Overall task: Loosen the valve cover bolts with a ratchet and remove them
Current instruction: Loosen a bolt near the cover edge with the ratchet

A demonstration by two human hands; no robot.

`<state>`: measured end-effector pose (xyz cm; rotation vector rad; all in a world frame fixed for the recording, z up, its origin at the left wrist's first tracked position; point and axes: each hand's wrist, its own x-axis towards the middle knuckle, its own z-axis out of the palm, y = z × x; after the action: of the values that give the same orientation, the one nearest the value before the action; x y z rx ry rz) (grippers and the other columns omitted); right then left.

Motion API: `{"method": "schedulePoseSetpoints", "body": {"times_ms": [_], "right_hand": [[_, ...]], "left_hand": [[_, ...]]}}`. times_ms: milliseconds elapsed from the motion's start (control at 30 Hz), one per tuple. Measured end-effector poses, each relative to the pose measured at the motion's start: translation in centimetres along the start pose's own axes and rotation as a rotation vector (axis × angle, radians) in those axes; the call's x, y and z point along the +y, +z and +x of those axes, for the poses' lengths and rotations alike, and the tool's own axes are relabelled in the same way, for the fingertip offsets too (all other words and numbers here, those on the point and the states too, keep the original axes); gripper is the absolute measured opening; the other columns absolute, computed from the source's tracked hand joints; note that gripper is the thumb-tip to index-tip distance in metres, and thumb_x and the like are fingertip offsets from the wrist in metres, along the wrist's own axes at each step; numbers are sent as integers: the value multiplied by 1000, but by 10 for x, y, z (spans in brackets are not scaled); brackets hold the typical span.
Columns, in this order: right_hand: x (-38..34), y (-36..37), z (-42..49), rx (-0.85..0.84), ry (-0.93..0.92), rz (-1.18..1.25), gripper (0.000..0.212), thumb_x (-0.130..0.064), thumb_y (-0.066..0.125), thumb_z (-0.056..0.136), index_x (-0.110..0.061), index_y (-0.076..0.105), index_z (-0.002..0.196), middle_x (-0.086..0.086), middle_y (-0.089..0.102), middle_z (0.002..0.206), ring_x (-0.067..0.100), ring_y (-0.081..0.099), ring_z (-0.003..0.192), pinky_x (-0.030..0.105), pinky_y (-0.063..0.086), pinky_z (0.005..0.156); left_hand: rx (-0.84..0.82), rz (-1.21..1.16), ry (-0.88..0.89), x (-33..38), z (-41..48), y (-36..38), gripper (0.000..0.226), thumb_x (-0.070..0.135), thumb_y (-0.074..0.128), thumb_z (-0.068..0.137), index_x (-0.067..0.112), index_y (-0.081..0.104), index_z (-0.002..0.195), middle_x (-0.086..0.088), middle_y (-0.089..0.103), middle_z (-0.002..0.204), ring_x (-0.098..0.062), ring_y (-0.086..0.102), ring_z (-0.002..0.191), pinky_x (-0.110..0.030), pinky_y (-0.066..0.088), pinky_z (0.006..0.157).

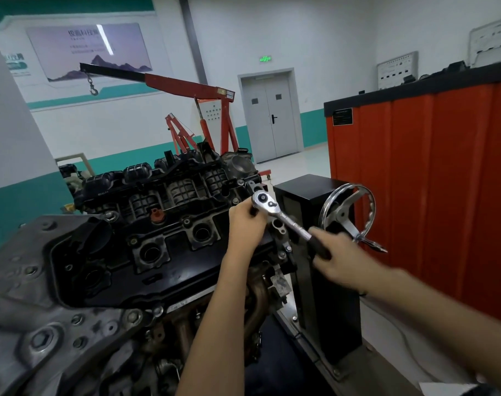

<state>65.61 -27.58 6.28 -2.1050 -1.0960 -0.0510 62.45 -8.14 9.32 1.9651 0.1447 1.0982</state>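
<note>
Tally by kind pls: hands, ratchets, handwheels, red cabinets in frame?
hands: 2 (left hand, right hand)
ratchet: 1
handwheel: 1
red cabinet: 1
Total: 5

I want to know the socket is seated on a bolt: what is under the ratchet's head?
The left hand grips just beneath the ratchet head, at the valve cover end. Whatever sits below that is hidden by the head and the fingers.
</note>
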Motion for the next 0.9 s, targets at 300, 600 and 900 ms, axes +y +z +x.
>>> {"method": "schedulePoseSetpoints", "body": {"times_ms": [300,600,900], "right_hand": [[-9,30,-8,125,31,51,22,-6,62,86,-19,47,95,1,54,67,8,53,50,21,41,45],[-43,86,-16,163,124,386,23,-1,58,85,-14,51,103,5,50,66,8,46,49,20,39,44],[-7,-46,38,131,-175,-617,19,-16,57,89,-17,48,106,-1,52,73,28,62,72,32,42,59]], "left_hand": [[81,-57,-40,-5,-8,1,23,2,55,88,-1,54,65,-4,49,60,-7,38,60,-25,32,56],[62,-28,-28,-6,-2,-2,54,0,63,87,26,35,49,13,40,43,2,34,46,-14,27,48],[34,9,-83,-1,1,-5,30,0,51,88,1,44,60,2,36,55,-7,27,54,-24,24,51]]}}
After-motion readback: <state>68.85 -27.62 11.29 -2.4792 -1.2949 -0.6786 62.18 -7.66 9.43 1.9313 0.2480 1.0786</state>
